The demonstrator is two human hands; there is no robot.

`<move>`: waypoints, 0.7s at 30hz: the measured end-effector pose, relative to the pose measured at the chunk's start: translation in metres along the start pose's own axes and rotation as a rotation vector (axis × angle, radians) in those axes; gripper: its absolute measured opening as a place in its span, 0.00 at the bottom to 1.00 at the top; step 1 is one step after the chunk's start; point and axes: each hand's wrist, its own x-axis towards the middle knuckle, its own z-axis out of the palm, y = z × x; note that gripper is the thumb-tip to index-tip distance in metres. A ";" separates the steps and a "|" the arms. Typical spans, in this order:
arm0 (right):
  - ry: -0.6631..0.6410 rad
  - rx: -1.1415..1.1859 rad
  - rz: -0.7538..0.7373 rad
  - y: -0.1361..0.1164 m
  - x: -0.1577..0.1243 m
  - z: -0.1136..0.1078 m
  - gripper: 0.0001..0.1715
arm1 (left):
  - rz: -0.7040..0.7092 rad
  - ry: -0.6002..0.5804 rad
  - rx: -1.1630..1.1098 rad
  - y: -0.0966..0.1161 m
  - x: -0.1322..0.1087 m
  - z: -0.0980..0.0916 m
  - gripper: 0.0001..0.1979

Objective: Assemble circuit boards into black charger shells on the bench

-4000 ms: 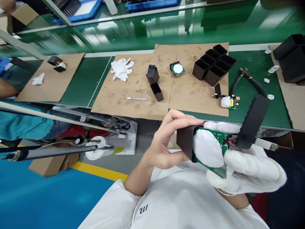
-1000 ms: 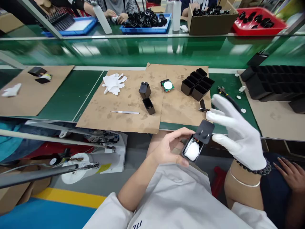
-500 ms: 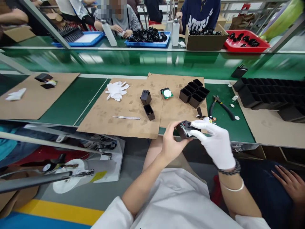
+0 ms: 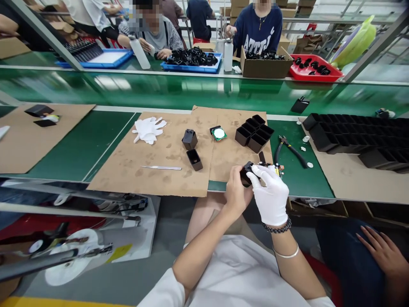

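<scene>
My bare left hand (image 4: pixel 237 190) is wrapped round a small black plastic housing (image 4: pixel 246 169) at the table's front edge. My right hand (image 4: pixel 271 192), in a white glove, pinches the top of the same housing with thumb and fingers; whatever lies under the fingertips is hidden. Just beyond the glove are a loose black piece (image 4: pixel 262 157) and a small circuit part (image 4: pixel 280 169), partly covered. Farther left on the cardboard (image 4: pixel 166 183) stand a closed black box (image 4: pixel 189 139) and an open black box (image 4: pixel 194 159). A green circuit board with a white disc (image 4: pixel 219 134) lies behind them.
Tweezers (image 4: pixel 161 168) and a spare white glove (image 4: pixel 148 130) lie to the left. Open black boxes (image 4: pixel 254 133) are grouped behind my hands. Pliers (image 4: pixel 289 151) rest at right, near rows of black housings (image 4: pixel 341 132). Co-workers sit across the green conveyor (image 4: pixel 179 91).
My gloved hand has closed in over the top of the housing, which now sits more upright and is more covered. The camera view has tilted and shifted slightly.
</scene>
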 end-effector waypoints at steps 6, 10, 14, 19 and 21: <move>-0.073 -0.158 -0.030 -0.005 0.005 -0.016 0.07 | -0.033 -0.001 0.017 -0.002 -0.002 0.003 0.19; -0.115 -0.183 -0.073 -0.002 0.008 -0.022 0.07 | -0.001 0.010 0.060 -0.005 -0.004 0.004 0.21; -0.121 -0.173 -0.073 0.001 0.008 -0.018 0.07 | 0.014 0.015 0.072 -0.008 -0.003 0.005 0.20; -0.096 -0.217 -0.134 -0.001 0.009 -0.012 0.08 | 0.033 -0.012 0.086 -0.007 -0.003 0.003 0.19; -0.109 -0.227 -0.128 -0.001 0.010 -0.013 0.08 | 0.029 -0.020 0.091 -0.007 -0.003 0.002 0.19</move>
